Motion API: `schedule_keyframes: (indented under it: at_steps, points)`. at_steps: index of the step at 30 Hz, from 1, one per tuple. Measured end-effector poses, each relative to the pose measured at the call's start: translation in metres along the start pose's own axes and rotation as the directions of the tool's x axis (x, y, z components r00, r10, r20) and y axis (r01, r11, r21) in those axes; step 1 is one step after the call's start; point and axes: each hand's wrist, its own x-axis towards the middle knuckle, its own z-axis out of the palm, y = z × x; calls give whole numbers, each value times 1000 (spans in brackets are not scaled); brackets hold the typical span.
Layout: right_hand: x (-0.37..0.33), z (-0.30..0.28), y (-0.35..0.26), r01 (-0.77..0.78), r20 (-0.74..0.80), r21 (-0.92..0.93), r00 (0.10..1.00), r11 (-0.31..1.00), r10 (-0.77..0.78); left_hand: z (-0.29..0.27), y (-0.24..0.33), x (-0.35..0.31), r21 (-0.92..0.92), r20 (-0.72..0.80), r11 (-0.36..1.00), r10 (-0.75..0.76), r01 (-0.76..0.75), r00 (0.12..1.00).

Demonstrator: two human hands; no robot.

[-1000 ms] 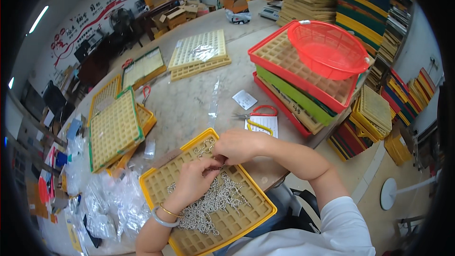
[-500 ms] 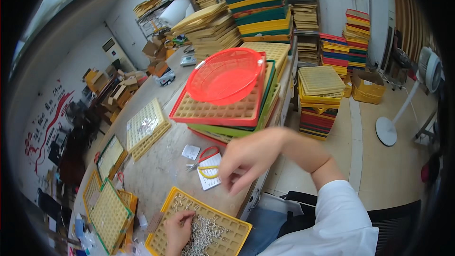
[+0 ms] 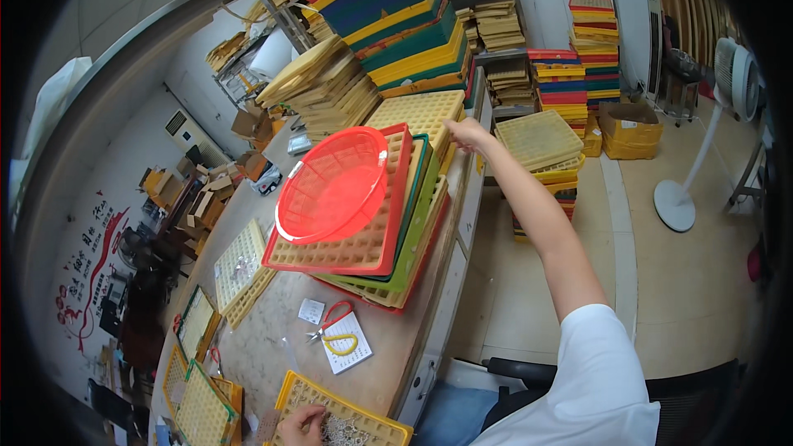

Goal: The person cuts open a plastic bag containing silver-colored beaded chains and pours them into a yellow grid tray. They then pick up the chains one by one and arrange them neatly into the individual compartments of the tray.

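My right hand (image 3: 469,135) is stretched far forward, its fingers closed at the right edge of a cream grid tray (image 3: 417,112) behind the red basket. Near the bottom of the view, my left hand (image 3: 302,426) rests at a yellow-rimmed grid tray (image 3: 384,428), its fingers curled together. Whatever lies between those fingers is too small to make out. Beside them is a heap of silver chains (image 3: 345,432) in the tray. A round red plastic basket (image 3: 334,190) sits tilted on a stack of trays, on top of a red-rimmed tray (image 3: 376,258).
Pliers with one red and one yellow handle (image 3: 340,343) lie on a written paper sheet (image 3: 351,361). More grid trays (image 3: 239,268) lie on the table's left. Tall coloured tray stacks (image 3: 388,25) rise behind. A white fan (image 3: 677,198) stands at right.
My right hand has moved from above the pliers forward to the far cream tray. The view has shifted, and my left hand stays at the chain tray.
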Motion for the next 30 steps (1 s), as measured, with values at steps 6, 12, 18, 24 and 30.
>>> schedule_keyframes:
  at_steps: [6,12,18,24,30]
  points:
    - [24,3,-16,147,20,-84,989,986,-145,-8,19,12,60,48,997,-44,41,998]
    - [37,8,-39,239,100,-304,971,922,-218,-14,50,34,129,49,989,-76,69,996]
    - [48,13,-18,7,-60,-441,998,898,-37,-9,53,41,91,29,995,-41,39,999]
    - [57,30,-34,2,-80,-62,997,998,-7,-14,56,36,90,26,994,-59,56,998]
    - [38,41,-97,234,-282,-36,930,972,-234,-20,49,22,104,6,989,-107,106,994]
